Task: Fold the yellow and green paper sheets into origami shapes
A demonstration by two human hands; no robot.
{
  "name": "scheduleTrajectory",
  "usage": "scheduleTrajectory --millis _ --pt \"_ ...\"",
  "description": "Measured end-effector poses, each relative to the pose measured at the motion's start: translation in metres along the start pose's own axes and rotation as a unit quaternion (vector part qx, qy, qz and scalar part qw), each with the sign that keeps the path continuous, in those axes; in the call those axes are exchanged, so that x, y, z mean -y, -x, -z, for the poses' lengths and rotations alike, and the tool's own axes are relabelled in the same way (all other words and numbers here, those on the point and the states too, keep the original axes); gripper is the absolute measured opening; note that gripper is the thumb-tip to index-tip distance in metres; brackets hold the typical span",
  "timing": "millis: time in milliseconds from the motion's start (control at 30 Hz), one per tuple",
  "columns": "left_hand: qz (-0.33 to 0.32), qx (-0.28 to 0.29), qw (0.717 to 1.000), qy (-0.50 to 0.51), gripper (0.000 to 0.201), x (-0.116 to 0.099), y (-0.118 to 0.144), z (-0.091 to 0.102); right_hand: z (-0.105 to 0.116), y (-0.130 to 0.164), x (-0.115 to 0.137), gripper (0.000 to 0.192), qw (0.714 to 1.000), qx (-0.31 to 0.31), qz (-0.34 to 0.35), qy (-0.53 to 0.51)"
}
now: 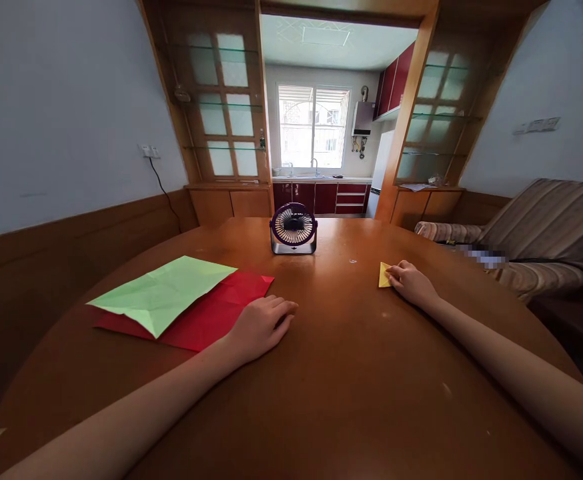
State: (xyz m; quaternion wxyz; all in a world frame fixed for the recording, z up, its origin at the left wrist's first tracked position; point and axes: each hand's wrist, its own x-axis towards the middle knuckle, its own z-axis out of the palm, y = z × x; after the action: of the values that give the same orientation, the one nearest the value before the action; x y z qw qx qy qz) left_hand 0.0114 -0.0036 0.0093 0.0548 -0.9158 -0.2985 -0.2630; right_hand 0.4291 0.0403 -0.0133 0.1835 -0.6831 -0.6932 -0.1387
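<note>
Left hand [260, 325] at red sheet [206, 313] edge, right hand [411, 281] touching yellow paper [383, 275]

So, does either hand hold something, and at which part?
Nothing is lifted. The right hand presses the small yellow folded paper at its right edge; the left hand rests beside the red sheet.

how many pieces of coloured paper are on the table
3. A green sheet lies at the left on top of a red sheet, whose edge the left hand rests on. A small folded yellow piece sits under the right hand. More could be hidden underneath.
</note>
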Motion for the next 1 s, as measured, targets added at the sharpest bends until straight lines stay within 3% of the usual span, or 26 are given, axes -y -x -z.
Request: scheduleTrajectory --millis 300,400,500,633,767,867,1000 --pt "-0.04 -0.043 0.994 -0.091 0.029 0.007 -0.002 0.017 0.017 0.004 0.018 0.038 0.991 -0.122 0.06 -0.014" --pt "-0.043 -0.057 0.987 -0.147 0.03 0.017 -0.004 0.028 0.03 0.004 0.037 0.035 0.984 -0.148 0.101 -0.019" --pt "0.008 -0.03 0.98 -0.195 0.028 0.031 -0.006 0.04 0.038 0.007 0.068 0.032 0.973 -0.161 0.162 -0.037" --pt "0.151 0.044 0.95 -0.27 0.026 0.054 -0.004 0.055 0.037 0.014 0.121 0.027 0.953 -0.121 0.272 -0.052" --pt "0.242 0.072 0.921 -0.296 0.025 0.076 0.006 0.062 0.025 0.017 0.167 0.023 0.925 -0.055 0.37 -0.067" --pt "0.285 0.098 0.907 -0.295 0.024 0.087 0.014 0.063 0.019 0.015 0.182 0.024 0.906 -0.007 0.413 -0.093" --pt "0.303 0.128 0.903 -0.279 0.021 0.096 0.019 0.061 0.015 0.014 0.18 0.025 0.894 0.014 0.406 -0.19"
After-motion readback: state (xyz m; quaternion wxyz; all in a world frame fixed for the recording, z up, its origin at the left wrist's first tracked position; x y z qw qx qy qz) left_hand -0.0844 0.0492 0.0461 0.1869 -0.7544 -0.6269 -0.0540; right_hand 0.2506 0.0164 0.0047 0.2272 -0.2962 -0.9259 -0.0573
